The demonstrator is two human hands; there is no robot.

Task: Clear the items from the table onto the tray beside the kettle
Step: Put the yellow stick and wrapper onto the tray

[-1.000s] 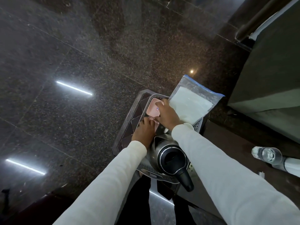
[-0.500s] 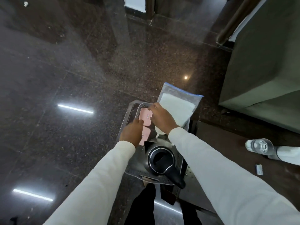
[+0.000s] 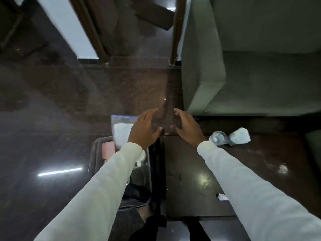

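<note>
both hands empty, left hand (image 3: pixel 145 129) and right hand (image 3: pixel 187 126) spread; bottle (image 3: pixel 229 137) lies at the table's (image 3: pixel 191 171) far edge, probably next for the tray (image 3: pixel 94 153).

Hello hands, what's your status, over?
Left hand open, empty; right hand open, empty. Clear plastic water bottle lying on dark wooden table, uncollected. Nothing blocking.

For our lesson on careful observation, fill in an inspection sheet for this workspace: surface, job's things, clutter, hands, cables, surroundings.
Surface: dark wooden table, glossy, mostly bare.
Job's things: tray holds pink packets and a clear bag; plastic bottle lies on its side on the table; small white scrap near the table's front.
Clutter: nothing seen.
Hands: left hand and right hand open, empty.
Cables: nothing seen.
Surroundings: polished stone floor, green armchair.
</note>
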